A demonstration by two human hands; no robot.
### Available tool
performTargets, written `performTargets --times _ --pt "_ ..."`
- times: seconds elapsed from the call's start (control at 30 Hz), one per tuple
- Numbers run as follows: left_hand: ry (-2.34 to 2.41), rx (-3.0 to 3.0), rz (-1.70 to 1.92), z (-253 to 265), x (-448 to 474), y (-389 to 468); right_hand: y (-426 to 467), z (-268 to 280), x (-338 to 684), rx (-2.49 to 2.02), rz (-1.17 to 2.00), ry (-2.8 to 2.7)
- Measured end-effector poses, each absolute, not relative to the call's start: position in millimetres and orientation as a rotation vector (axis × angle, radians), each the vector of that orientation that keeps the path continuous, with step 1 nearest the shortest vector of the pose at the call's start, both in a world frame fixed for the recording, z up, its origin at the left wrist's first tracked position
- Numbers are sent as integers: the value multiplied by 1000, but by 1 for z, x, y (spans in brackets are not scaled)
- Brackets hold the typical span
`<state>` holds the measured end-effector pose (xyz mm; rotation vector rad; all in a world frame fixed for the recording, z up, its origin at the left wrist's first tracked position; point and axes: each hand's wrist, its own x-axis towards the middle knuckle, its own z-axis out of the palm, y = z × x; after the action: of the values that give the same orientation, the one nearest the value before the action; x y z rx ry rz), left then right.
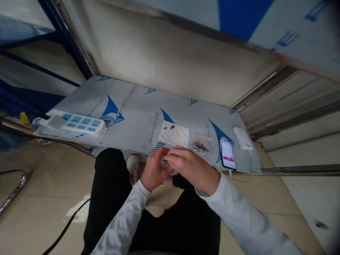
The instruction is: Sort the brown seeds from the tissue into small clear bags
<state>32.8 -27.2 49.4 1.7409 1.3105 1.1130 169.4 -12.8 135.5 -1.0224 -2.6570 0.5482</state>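
Note:
Just off the front edge of the shelf, my left hand (154, 170) is wrapped round a small clear plastic container (164, 163), mostly covered by the fingers. My right hand (187, 163) reaches over it from the right, fingers bent together at its opening; what they pinch, if anything, is hidden. Beyond the hands lies a white tissue-like sheet (175, 137) with a few small dark brown pieces (172, 126) near its far edge. To the right of the sheet is a clear plastic bag (201, 146) of similar brown pieces.
The film-covered metal shelf (135, 120) carries a white power strip (82, 122) at left. On the right are a lit phone (227, 154) and a white power bank (241, 138) with a cable. Another panel hangs overhead. My knees are at the front edge.

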Motion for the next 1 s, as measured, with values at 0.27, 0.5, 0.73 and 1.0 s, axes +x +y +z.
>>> performTargets --times 0.27,0.5,0.73,1.0 --pt "1218 1704 1237 64 59 -42 -36 150 189 -1048 461 -2697" --pt "1215 1693 1285 68 63 -58 -65 133 211 -1312 499 -2250" --pt "993 1388 1290 63 44 -76 -70 130 225 -1307 784 -2086" --pt "1151 1094 1335 59 43 -77 -80 98 206 -1356 1143 -1470"
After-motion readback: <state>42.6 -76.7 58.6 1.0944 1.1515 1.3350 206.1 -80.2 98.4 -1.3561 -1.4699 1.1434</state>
